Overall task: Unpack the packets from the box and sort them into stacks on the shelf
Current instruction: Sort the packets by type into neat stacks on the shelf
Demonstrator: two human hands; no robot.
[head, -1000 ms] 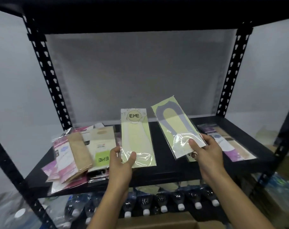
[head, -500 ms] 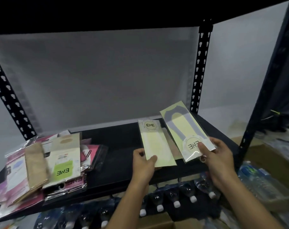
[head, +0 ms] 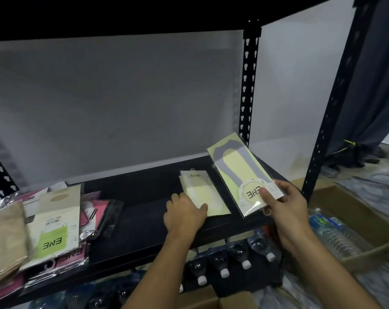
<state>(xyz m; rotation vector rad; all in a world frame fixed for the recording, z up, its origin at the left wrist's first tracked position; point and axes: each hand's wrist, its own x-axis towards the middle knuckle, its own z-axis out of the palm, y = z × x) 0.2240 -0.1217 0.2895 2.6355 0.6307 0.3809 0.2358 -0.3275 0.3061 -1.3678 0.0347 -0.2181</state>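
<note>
Fingers of your left hand (head: 184, 216) grip the near corner of a yellow packet (head: 200, 190) lying flat on the shelf (head: 140, 197), right of centre. Your right hand (head: 287, 210) pinches a grey packet (head: 235, 172), held tilted just right of it. Mixed packets (head: 53, 219) pile up at the left.

Single head-worn wide-angle view, looks forward and down, close to black metal shelf board (head: 140, 197) across frame centre; dark upper shelf underside (head: 122, 14) fills top edge.

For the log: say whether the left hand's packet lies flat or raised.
Flat. The pale packet lies along the black shelf, the left hand holding its near end.
</note>
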